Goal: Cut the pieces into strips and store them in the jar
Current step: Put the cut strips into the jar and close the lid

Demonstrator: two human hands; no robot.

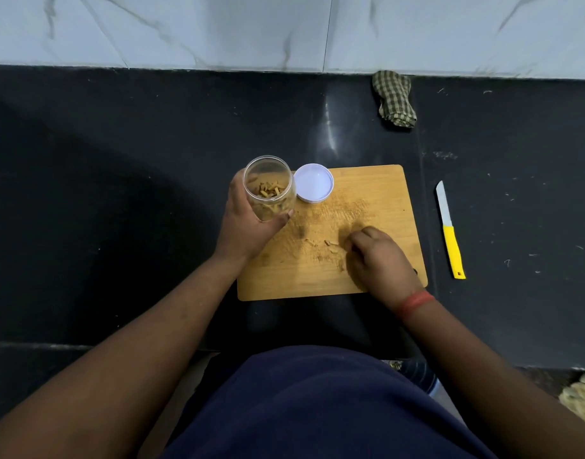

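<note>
My left hand (248, 223) grips a clear plastic jar (269, 185) at the left far corner of the wooden cutting board (377, 193). The jar is tilted with its open mouth toward me and holds several tan strips. My right hand (377, 260) rests on the board's near right part with its fingers curled down over loose strips (321, 243); whether it holds any I cannot see. The jar's white lid (313, 187) lies on the board beside the jar.
A knife (450, 231) with a yellow handle lies on the black counter (119, 193) to the right of the board. A checked cloth (393, 98) sits by the marble wall at the back. The counter's front edge runs just before my body.
</note>
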